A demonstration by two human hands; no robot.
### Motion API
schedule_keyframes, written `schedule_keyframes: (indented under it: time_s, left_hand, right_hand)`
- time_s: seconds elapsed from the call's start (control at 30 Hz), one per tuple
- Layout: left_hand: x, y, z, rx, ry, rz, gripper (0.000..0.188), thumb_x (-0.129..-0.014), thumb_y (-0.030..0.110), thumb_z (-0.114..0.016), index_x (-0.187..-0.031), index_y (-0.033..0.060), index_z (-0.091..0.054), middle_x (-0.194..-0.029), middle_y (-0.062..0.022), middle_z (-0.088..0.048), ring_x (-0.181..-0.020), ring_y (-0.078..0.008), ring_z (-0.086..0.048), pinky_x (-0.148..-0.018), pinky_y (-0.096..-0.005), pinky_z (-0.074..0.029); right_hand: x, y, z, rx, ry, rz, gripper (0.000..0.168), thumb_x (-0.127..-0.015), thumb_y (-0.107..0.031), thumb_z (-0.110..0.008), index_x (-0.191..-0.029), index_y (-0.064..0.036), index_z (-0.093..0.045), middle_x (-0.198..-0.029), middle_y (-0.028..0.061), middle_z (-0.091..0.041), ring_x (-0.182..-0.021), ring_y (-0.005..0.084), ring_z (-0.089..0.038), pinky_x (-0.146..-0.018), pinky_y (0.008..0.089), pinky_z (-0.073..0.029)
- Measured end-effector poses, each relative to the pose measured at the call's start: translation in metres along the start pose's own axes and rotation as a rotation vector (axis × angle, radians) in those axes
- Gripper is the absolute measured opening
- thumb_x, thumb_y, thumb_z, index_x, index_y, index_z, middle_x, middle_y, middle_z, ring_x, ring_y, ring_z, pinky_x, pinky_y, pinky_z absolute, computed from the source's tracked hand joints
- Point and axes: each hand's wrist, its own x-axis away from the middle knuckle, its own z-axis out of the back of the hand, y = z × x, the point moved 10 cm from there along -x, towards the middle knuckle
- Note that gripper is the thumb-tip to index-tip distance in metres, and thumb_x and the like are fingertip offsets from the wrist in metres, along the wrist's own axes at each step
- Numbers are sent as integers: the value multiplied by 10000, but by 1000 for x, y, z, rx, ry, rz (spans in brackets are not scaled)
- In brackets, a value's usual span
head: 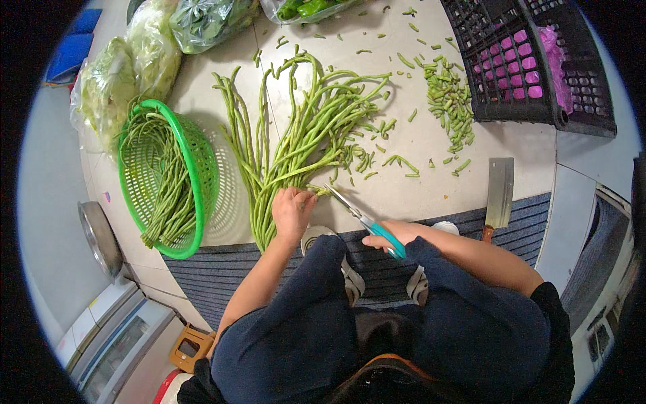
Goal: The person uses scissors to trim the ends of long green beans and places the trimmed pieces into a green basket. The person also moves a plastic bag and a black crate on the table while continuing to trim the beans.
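Observation:
My left hand [292, 212] pinches the ends of some yard-long beans [319, 190], which poke out to the right of its fingers. My right hand [391, 233] grips scissors with teal handles [386, 237]. Their blades [345, 202] point up and left, with the tips close to those bean ends; whether they touch is too small to tell. A large fanned bundle of yard-long beans [303, 136] lies on the floor just beyond my left hand. Short cut bean pieces [358, 155] are scattered to its right, and a denser heap of bean pieces [449, 101] lies farther right.
A green plastic basket [194, 202] holding long beans [171, 197] leans at the left. Bagged vegetables [151, 55] lie behind it. Black plastic crates [515, 65] stand at the upper right. A cleaver [499, 192] lies on the right, partly over the striped mat [222, 278].

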Motion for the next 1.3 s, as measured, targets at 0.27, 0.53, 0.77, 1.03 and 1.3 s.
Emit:
schedule_keyframes:
  time_s: [0.27,0.53,0.77,1.03,1.3]
  left_hand:
    - [-4,-19,6,-116,72,-25,178,-697,139,-634,-873,123,-615,-855,-47,-558,-799,-243,-518,-685,-361,-396]
    - [-5,27,-49,-15,-177,-328,219,-711,178,-637,-927,146,-632,-827,-15,-592,-782,-207,-532,-694,-336,-421]
    - [-23,2,-37,222,-205,148,145,-706,226,-690,-762,93,-671,-659,-74,-600,-672,-225,-549,-611,-335,-446]
    - [7,43,-27,297,-224,16,137,-721,163,-683,-843,105,-662,-735,-62,-614,-693,-232,-559,-622,-341,-458]
    - [70,24,-72,1342,-253,892,296,-828,124,-547,-1111,51,-497,-844,-112,-607,-762,-260,-578,-684,-340,-466]
  right_hand:
    - [25,-4,48,-157,171,-16,435,-820,-435,-542,-683,-23,-566,-568,66,-566,-516,154,-569,-471,291,-454]
    - [55,30,13,-271,117,-215,441,-758,-508,-574,-691,-72,-585,-659,59,-560,-620,155,-525,-586,287,-415]
    - [59,25,5,-265,140,-142,517,-757,-568,-539,-833,-56,-546,-689,78,-515,-667,176,-505,-596,314,-398]
    - [53,20,28,-307,334,-109,442,-747,-466,-607,-649,-43,-528,-540,46,-505,-467,144,-495,-443,284,-389]
    - [69,33,54,-398,465,-187,338,-818,-340,-559,-645,-53,-520,-552,32,-511,-482,128,-492,-455,268,-400]
